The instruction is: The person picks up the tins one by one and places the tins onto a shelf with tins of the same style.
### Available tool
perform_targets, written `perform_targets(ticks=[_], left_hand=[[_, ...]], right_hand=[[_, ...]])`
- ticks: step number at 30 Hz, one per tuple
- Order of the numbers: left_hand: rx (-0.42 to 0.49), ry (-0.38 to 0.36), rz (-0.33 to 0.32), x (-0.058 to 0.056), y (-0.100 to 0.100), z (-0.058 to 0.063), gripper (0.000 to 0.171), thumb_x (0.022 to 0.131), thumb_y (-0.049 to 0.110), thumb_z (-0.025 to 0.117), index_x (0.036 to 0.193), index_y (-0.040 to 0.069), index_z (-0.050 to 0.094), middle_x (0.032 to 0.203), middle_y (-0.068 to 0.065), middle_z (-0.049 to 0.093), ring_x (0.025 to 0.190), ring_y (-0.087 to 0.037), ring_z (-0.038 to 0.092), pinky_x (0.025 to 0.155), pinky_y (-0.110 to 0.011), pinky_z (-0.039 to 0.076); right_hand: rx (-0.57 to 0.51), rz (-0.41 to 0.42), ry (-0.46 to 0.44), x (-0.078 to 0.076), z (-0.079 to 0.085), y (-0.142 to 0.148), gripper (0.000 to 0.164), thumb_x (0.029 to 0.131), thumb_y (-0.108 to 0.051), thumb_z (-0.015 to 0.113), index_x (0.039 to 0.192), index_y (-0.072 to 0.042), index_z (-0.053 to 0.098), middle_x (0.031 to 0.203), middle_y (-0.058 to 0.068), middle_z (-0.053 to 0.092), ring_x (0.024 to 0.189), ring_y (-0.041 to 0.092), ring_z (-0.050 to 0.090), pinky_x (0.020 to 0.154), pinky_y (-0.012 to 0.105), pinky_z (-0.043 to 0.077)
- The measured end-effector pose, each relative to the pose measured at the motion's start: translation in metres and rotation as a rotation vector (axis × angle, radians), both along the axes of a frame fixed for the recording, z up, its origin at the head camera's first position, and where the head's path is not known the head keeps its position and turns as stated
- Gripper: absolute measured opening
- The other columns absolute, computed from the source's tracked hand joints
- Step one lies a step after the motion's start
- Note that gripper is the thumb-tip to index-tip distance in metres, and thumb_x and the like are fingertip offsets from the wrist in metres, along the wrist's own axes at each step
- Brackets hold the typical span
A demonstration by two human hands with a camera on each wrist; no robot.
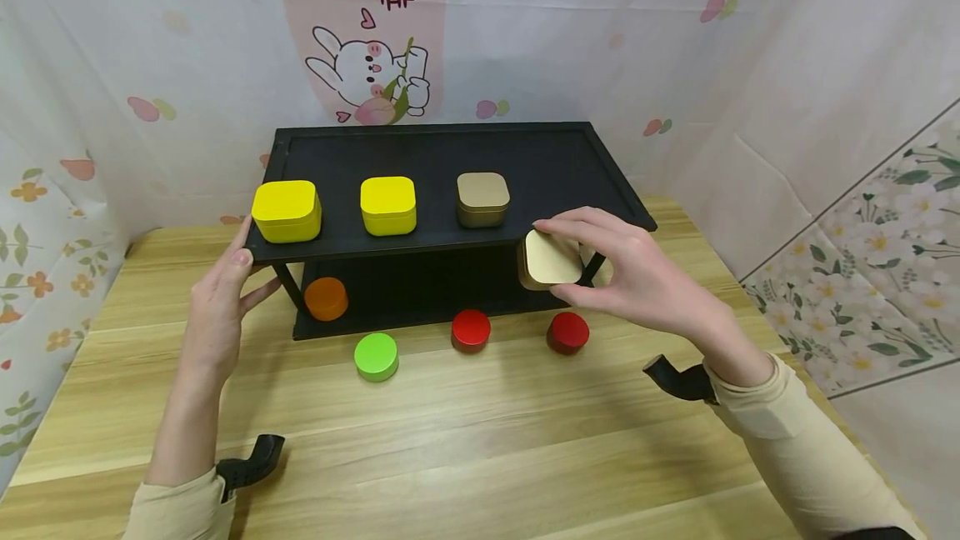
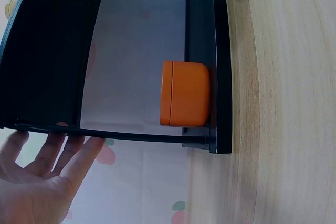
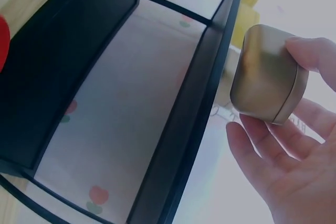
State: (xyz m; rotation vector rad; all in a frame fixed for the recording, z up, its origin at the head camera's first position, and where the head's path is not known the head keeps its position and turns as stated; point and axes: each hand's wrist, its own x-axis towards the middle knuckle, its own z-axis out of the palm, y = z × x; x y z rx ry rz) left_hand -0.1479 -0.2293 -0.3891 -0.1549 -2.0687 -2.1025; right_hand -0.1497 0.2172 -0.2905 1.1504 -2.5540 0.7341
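Observation:
My right hand pinches a gold rounded-square tin between thumb and fingers, in front of the right part of a black two-tier shelf. In the right wrist view the gold tin is held above the level of the upper board. My left hand touches the shelf's left end near the front corner, and in the left wrist view its fingertips rest along the side edge. On the upper board stand two yellow tins and another gold tin.
An orange round tin sits on the lower board's left end. On the wooden table before the shelf stand a green round tin and two red ones. A printed cloth hangs close behind.

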Motion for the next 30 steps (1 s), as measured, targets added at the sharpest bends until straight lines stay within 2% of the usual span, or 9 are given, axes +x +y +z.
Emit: perform_targets(ticks=[11,16,18,23,30], left_hand=[[-0.008,0.002,-0.012,0.0,-0.002,-0.002,0.048,0.11,0.033,0.044,0.158,0.029,0.04,0.171,0.004,0.03,0.134,-0.009,0.051,0.089,-0.009,0.055],[-0.003,0.005,-0.013,-0.001,-0.003,-0.002,0.048,0.11,0.033,0.043,0.158,0.029,0.041,0.171,0.004,0.03,0.136,-0.01,0.05,0.089,-0.009,0.055],[-0.008,0.007,-0.014,-0.001,-0.003,-0.002,0.048,0.11,0.033,0.043,0.158,0.029,0.04,0.171,0.004,0.029,0.138,-0.012,0.049,0.089,-0.009,0.055],[-0.011,0.008,-0.013,-0.001,-0.003,-0.002,0.048,0.11,0.034,0.044,0.158,0.029,0.04,0.171,0.004,0.029,0.144,-0.015,0.045,0.089,-0.009,0.055],[-0.02,0.005,-0.017,0.0,-0.003,-0.001,0.048,0.11,0.034,0.043,0.158,0.029,0.04,0.171,0.005,0.029,0.148,-0.018,0.042,0.089,-0.008,0.055]], right_hand=[[0.025,-0.058,-0.044,-0.022,0.014,0.018,0.069,0.08,-0.004,0.087,0.142,-0.015,0.062,0.133,0.001,0.066,0.113,0.006,0.057,0.089,0.009,0.048],[0.038,-0.066,-0.075,-0.031,0.017,0.023,0.068,0.081,-0.004,0.086,0.143,-0.015,0.062,0.134,0.003,0.065,0.114,0.006,0.056,0.077,0.008,0.05],[0.044,-0.068,-0.079,-0.034,0.018,0.024,0.067,0.081,-0.003,0.085,0.143,-0.014,0.062,0.135,0.004,0.065,0.114,0.006,0.056,0.079,0.007,0.048],[0.064,-0.076,-0.096,-0.041,0.022,0.026,0.067,0.083,-0.004,0.084,0.145,-0.013,0.06,0.136,0.005,0.064,0.118,0.011,0.057,0.095,0.007,0.044],[0.1,-0.077,-0.126,-0.052,0.024,0.03,0.065,0.089,-0.007,0.08,0.149,-0.012,0.055,0.141,0.008,0.061,0.127,0.021,0.056,0.099,0.006,0.04]])
